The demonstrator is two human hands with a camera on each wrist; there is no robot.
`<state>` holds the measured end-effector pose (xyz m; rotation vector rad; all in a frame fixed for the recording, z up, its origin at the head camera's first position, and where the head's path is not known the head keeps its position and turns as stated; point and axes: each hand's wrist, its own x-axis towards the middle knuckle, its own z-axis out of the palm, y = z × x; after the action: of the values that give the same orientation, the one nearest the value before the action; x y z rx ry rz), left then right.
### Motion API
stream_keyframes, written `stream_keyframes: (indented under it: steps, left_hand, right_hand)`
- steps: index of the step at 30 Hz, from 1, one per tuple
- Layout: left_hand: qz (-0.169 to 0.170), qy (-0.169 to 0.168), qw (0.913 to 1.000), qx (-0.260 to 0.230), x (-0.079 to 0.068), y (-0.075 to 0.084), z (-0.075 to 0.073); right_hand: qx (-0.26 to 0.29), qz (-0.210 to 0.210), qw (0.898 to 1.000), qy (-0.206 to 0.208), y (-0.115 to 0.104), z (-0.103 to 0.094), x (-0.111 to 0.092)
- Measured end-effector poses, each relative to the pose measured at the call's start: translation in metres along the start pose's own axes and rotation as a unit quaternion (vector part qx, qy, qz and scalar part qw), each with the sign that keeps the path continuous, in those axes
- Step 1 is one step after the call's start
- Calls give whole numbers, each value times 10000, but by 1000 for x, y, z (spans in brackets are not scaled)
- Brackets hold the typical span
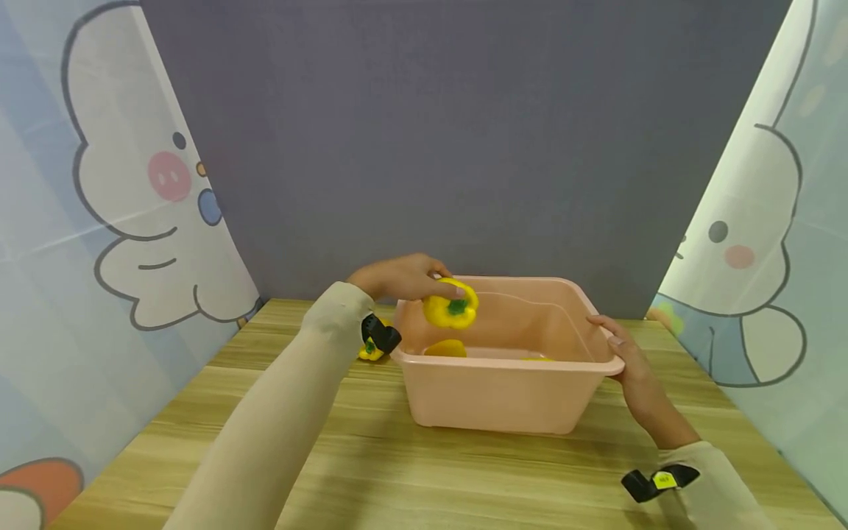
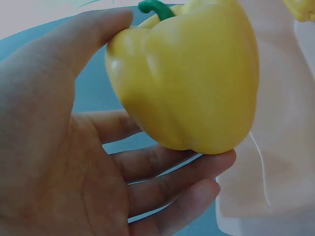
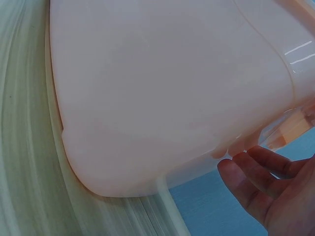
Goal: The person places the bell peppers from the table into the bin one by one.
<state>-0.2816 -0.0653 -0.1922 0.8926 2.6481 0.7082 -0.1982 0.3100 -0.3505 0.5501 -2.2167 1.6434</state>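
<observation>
My left hand [image 1: 411, 277] holds a yellow bell pepper [image 1: 450, 305] with a green stem over the left part of a pink plastic basin [image 1: 497, 397]. In the left wrist view the thumb lies near the stem of the pepper [image 2: 192, 78] and fingertips support its lower side. At the basin's right rim, my right hand [image 1: 629, 361] grips the edge with the thumb on top. The right wrist view shows its fingers [image 3: 261, 172] against the basin's outer side [image 3: 162, 98]. Inside the basin lies a yellow piece [image 1: 445, 348], mostly hidden by the front wall.
Another yellow bell pepper [image 1: 371, 350] rests on the wood-grain table [image 1: 371, 471] left of the basin, partly behind my left wrist. A dark grey panel [image 1: 464, 147] stands behind. Cartoon-printed curtains [image 1: 152, 184] flank the table.
</observation>
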Motion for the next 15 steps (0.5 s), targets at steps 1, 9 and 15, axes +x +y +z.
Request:
stream_keyframes:
  steps: [1,9,15]
  left_hand:
    - [26,-49,10000,78,1,2,-1]
    - [136,-322,9985,415,8,7,0]
    - [159,-412,9978,495,15,13,1]
  right_hand:
    - [24,11,10000,15,0,0,0]
    - [191,42,9998,40,1,1,0]
    - [112,65,9999,72,1,2,1]
